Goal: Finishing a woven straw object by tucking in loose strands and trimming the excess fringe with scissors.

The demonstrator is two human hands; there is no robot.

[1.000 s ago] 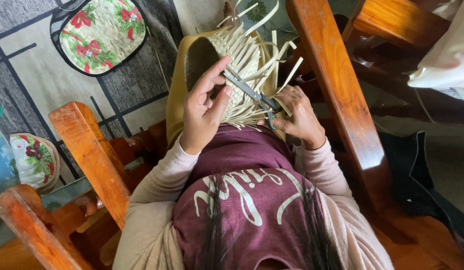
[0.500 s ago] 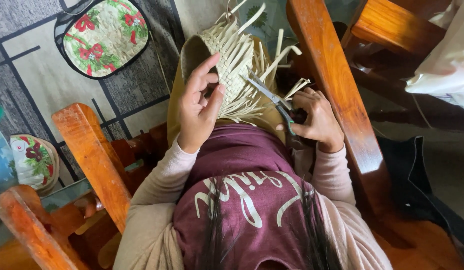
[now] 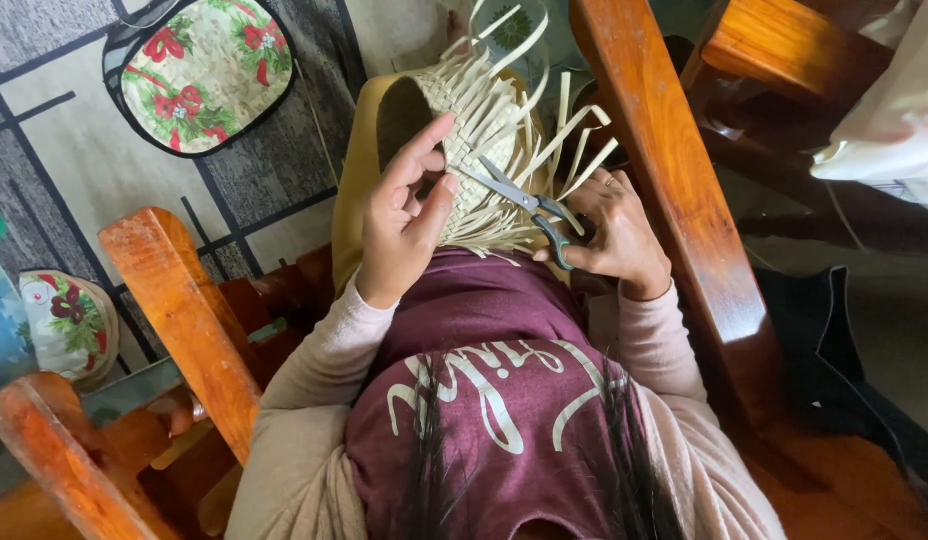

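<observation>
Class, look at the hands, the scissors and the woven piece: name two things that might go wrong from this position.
1. The scissors in the right hand point their blades toward the left hand gripping the woven basket; the thumb might get nicked.
2. Many loose strips crowd the blades, so a wrong strip may be cut.

The left hand (image 3: 404,225) grips the rim of a woven straw basket (image 3: 474,130) whose loose strips stick outward. The right hand (image 3: 614,235) holds scissors (image 3: 529,205), blades pointing into the strips, between two wooden chair arms (image 3: 664,180).
</observation>
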